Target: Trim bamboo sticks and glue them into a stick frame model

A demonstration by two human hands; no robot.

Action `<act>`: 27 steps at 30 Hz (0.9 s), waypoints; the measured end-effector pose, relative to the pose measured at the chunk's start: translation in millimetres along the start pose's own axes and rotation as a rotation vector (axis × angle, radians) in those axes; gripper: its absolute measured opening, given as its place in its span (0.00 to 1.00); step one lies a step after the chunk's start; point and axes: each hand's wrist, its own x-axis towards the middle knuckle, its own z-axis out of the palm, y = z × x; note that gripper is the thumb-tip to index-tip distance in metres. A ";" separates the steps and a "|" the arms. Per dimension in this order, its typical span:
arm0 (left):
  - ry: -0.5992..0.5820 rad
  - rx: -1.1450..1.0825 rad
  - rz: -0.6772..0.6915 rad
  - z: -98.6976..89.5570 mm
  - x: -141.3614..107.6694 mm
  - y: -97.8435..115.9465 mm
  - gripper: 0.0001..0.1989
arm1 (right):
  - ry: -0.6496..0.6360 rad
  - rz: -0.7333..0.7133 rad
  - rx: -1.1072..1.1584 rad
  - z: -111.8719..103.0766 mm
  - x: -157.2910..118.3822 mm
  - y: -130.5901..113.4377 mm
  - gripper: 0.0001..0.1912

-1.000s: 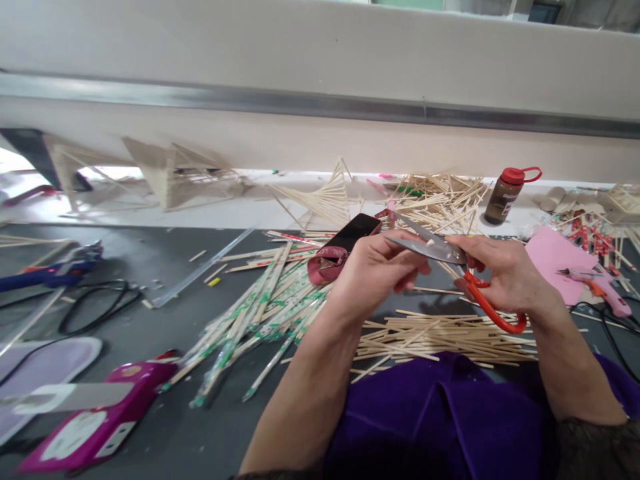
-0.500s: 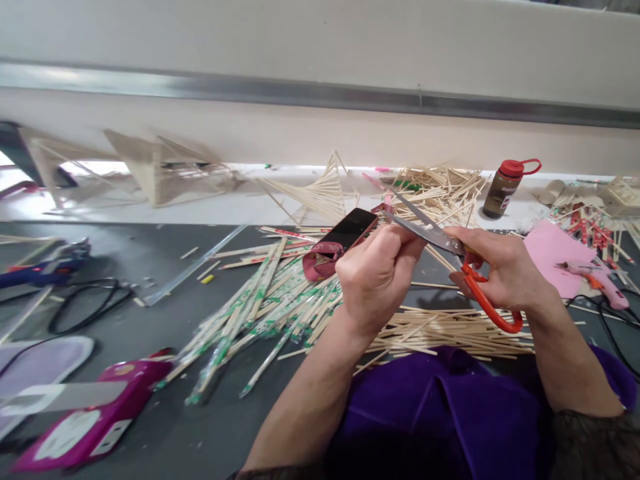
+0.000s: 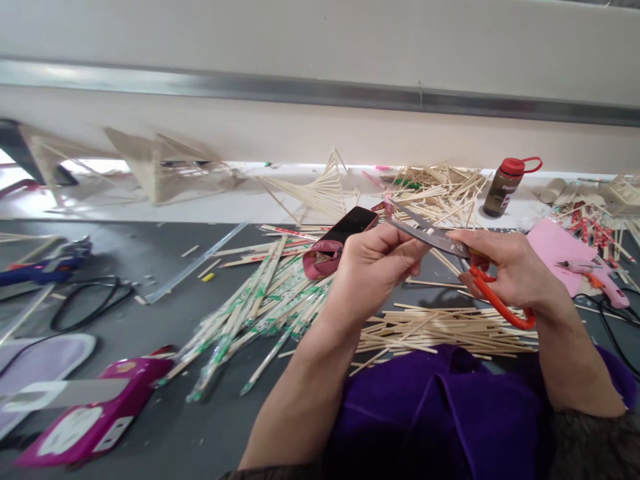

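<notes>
My right hand [image 3: 515,267] is wrapped around the orange handles of a pair of scissors [image 3: 443,241], whose metal blades point left and stand slightly apart. Just left of it, my left hand [image 3: 385,263] is closed in a pinch, its knuckles beside the blades. A small pale stick end [image 3: 430,231] shows at the blades by the left fingertips; the rest of that wooden stick is mostly hidden by my fingers. Below both hands lies a pile of bare wooden sticks [image 3: 440,330]. To the left, wrapped chopsticks [image 3: 260,313] in green-printed plastic are spread over the grey table.
Behind my hands lie a phone [image 3: 350,223] and a pink strap [image 3: 323,259]. A red-capped bottle [image 3: 503,190] stands at the back right. Glue guns [image 3: 55,260] with cords lie at both sides. Stick models [image 3: 320,187] line the back; a magenta case [image 3: 95,413] lies front left.
My right hand and the scissors have shifted slightly right and down. The blades are closer together than before. My left hand has turned a little and stays pinched.
</notes>
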 end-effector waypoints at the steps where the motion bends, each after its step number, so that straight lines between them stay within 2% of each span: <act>1: -0.024 -0.056 -0.047 -0.2 0.8 0.2 0.14 | -0.008 0.000 0.004 -1.1 -0.2 -0.6 0.23; 7: -0.208 -0.235 -0.286 -5.6 7.0 0.4 0.20 | -0.041 0.000 0.025 -5.1 -2.2 -3.5 0.24; 9: -0.256 -0.259 -0.314 -8.5 9.0 -0.4 0.20 | -0.033 -0.016 0.005 -5.4 -2.7 -3.4 0.23; 11: -0.252 -0.227 -0.296 -11.1 10.0 -1.6 0.18 | -0.024 -0.020 -0.030 -4.5 -2.7 -2.6 0.22; 13: -0.178 -0.104 -0.213 -12.6 10.0 -3.1 0.15 | -0.018 -0.007 -0.076 -2.2 -2.0 -1.4 0.21; 17: 0.052 0.240 0.050 -9.5 8.0 -7.3 0.05 | -0.005 0.036 -0.148 4.3 -0.3 0.9 0.21; 19: 0.154 0.320 0.156 -5.3 6.3 -9.1 0.02 | 0.011 0.054 -0.145 6.3 0.1 1.0 0.21; 21: 0.233 0.365 0.227 -0.8 4.2 -10.0 0.03 | 0.026 0.059 -0.127 7.0 0.2 0.7 0.20; 24: 0.303 0.424 0.300 4.0 1.0 -10.5 0.05 | 0.027 0.039 -0.103 6.8 0.1 0.6 0.20; 27: 0.316 0.448 0.350 6.1 -1.3 -11.4 0.04 | 0.018 0.018 -0.096 6.0 -0.3 1.7 0.21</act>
